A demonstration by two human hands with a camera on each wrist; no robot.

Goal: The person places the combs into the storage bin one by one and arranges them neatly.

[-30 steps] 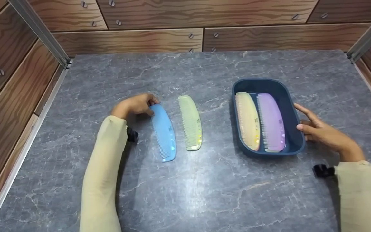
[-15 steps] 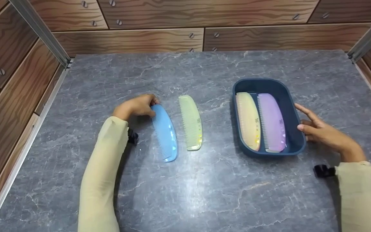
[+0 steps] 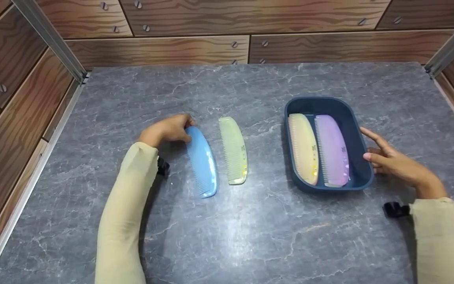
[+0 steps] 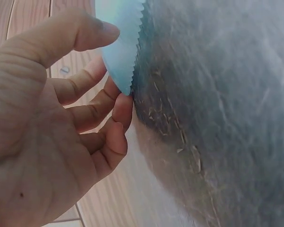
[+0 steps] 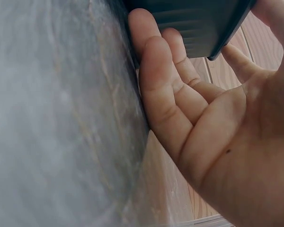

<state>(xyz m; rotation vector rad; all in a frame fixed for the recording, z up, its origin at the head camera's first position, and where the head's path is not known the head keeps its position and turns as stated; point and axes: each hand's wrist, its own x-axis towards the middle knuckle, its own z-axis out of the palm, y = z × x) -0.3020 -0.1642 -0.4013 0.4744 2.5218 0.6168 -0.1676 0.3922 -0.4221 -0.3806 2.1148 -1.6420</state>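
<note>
Pinching blue comb (image 3: pixel 203 163), left hand (image 3: pixel 168 129); right hand (image 3: pixel 400 165) half-spread against box (image 3: pixel 326 104); two combs (image 3: pixel 332 152) inside, green comb (image 3: pixel 235 152) also outside

Wood-grain panels (image 3: pixel 191 17) dotted with screw heads (image 3: pixel 234 44) border a gray, pale-veined tabletop (image 3: pixel 258 86) catching bright glare (image 3: pixel 235 228).

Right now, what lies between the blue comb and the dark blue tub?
A pale green comb lies between the blue comb and the tub, as the head view shows.
</note>
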